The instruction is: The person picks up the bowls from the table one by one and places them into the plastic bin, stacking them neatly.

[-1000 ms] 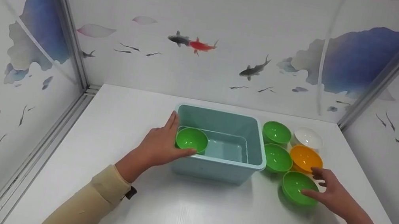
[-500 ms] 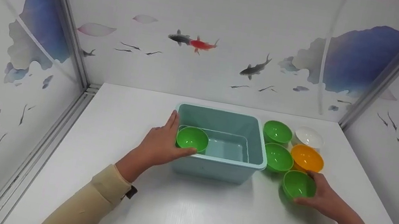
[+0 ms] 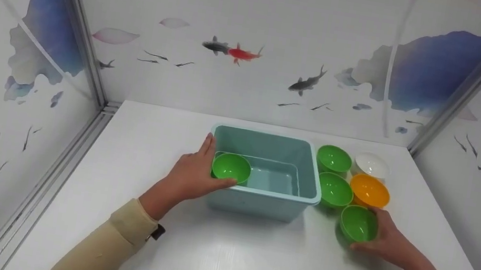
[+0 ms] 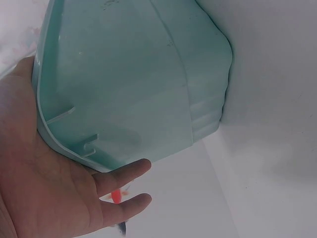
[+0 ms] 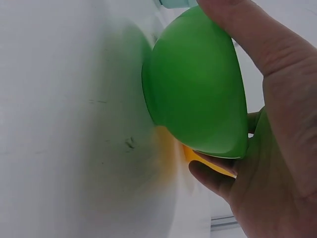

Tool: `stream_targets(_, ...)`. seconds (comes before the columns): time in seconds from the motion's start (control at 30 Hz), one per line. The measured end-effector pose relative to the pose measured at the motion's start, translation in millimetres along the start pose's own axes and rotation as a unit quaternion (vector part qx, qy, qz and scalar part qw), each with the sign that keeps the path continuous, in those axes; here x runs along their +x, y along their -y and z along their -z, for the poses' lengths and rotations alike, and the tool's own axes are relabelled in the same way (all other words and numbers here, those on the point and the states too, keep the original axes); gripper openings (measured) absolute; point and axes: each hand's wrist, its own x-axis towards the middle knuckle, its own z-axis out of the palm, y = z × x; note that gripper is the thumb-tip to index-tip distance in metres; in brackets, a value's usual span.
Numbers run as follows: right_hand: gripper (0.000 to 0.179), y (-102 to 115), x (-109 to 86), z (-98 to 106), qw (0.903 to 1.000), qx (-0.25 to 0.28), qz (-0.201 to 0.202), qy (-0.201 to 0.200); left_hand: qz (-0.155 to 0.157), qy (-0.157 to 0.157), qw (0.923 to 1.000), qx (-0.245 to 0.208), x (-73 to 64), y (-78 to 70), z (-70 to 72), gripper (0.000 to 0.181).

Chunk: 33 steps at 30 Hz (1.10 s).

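My left hand (image 3: 193, 173) rests at the near left corner of a light blue plastic bin (image 3: 253, 204). Its thumb lies along the front rim, and in the left wrist view its straight fingers (image 4: 124, 178) extend past the bin's wall. Inside the bin, at the left, is a green bowl (image 3: 232, 167). My right hand (image 3: 392, 241) holds another green bowl (image 3: 357, 223) by its right side, thumb in front and fingers behind. In the right wrist view, this bowl (image 5: 198, 84) sits at or just above the table; any gap is hard to tell.
Right of the bin stand two green bowls (image 3: 334, 158) (image 3: 334, 190), an orange bowl (image 3: 370, 190) and a clear or white bowl (image 3: 371, 165), close together. White panels with painted fish (image 3: 243, 54) enclose the white table (image 3: 221, 257) at the back and sides.
My right hand has moved left onto the nearest green bowl, its thumb and fingers closing on the rim. The left hand and the bin have stayed put.
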Motion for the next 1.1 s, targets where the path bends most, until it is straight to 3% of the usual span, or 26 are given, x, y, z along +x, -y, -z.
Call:
stream_targets(0.4,0.122,-2,2.4,1,0.9998,0.004,0.019,-0.009,0.001,0.001,1.0,-0.004,-1.2,-1.9,1.3,0.136)
stream_targets(0.57,0.119,-1,2.7,6,1.0,0.0,0.008,-0.005,0.002,0.0,1.0,-0.007,-1.4,-1.9,1.9,0.137)
stream_targets(0.8,0.112,7,-0.9,16,0.9999,-0.004,0.007,-0.007,-0.012,-0.002,0.9999,-0.002,-2.2,0.5,0.4,0.134)
stream_targets(1.1,0.107,23,0.1,29,0.9999,-0.004,0.005,-0.016,-0.001,-0.001,1.0,-0.008,0.4,1.7,-1.4,0.131)
